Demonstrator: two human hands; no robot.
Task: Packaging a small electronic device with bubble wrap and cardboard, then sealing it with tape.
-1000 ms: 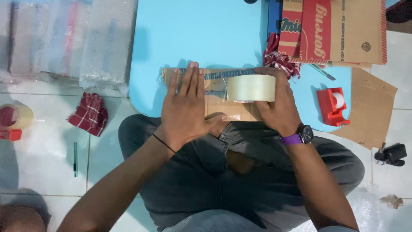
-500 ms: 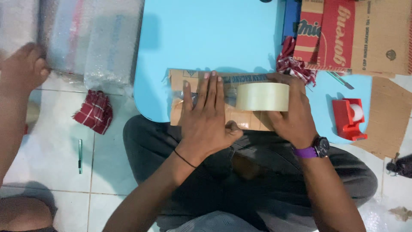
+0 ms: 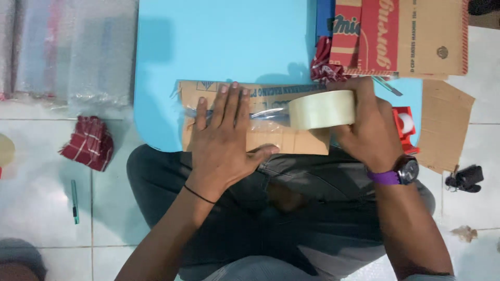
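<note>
Head camera: looked straight down on a seated person, legs crossed under the near edge of a light blue table (image 3: 219, 47).
Parcel: a flat brown cardboard parcel (image 3: 307, 143) lay on the table's near edge, long side running left to right.
Left hand: left hand (image 3: 224, 140) lay palm down on the left half of the parcel, fingers straight and slightly spread, thumb out to the right; it pressed flat and pinched nothing.
Right hand: right hand (image 3: 367, 132) was closed around a roll of clear packing tape (image 3: 321, 109), fingers behind the roll and thumb side toward the wearer.
Tape roll: stood on edge on the right half of the parcel, at its far side.
Tape strip: a clear strip (image 3: 265, 113) ran from the roll leftward under the left fingertips, lying along the parcel.
Wrists: a purple-strapped watch (image 3: 403, 171) on the right, a thin black band (image 3: 200, 194) on the left.
Right of table: a red tape dispenser (image 3: 405, 127), a printed cardboard box (image 3: 416, 36), a loose cardboard sheet (image 3: 445, 127).
Left floor: a red checked cloth (image 3: 88, 143), a green pen (image 3: 75, 200), bubble wrap (image 3: 67, 52) on white tiles.
</note>
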